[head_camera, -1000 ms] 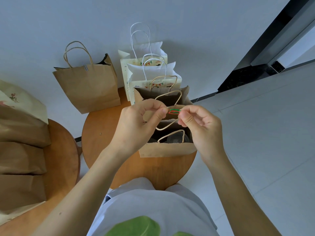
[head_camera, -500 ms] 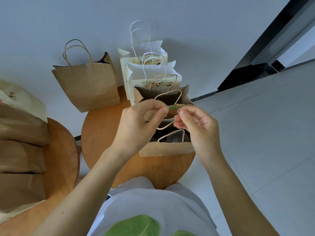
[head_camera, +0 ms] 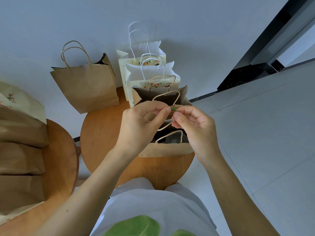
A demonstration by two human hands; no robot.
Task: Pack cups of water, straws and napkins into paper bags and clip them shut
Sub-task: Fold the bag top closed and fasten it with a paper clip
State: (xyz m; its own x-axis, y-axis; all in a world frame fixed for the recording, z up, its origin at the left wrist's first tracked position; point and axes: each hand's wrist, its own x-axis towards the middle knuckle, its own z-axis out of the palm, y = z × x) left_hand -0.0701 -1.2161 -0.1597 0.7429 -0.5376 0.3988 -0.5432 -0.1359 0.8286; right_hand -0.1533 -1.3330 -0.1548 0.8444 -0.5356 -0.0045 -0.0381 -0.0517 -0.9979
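While paper clips (head_camera: 173, 111) were seemingly separated: both were pinched by left hand (head_camera: 141, 123) and right hand (head_camera: 196, 126).
Next: kraft bag (head_camera: 163, 150) mouth likely needed pressing shut.

text: none legible | patterned bags (head_camera: 154, 84) behind the brown bag (head_camera: 163, 149): flag pictures only, no words

On the round counter (head_camera: 102, 142) we see a row running back: the nearest bag (head_camera: 163, 149), a cup (head_camera: 170, 140) inside it, a second bag (head_camera: 153, 94) just behind, then a third bag (head_camera: 150, 72) and a fourth bag (head_camera: 123, 68) behind that. Back left stands a lone bag (head_camera: 85, 87), apart from the row, and a second counter (head_camera: 63, 159) to our left carries a stack of bags (head_camera: 18, 159). Above the nearest bag, left grip (head_camera: 139, 123) and right grip (head_camera: 196, 128) meet, clips (head_camera: 173, 111) between them.
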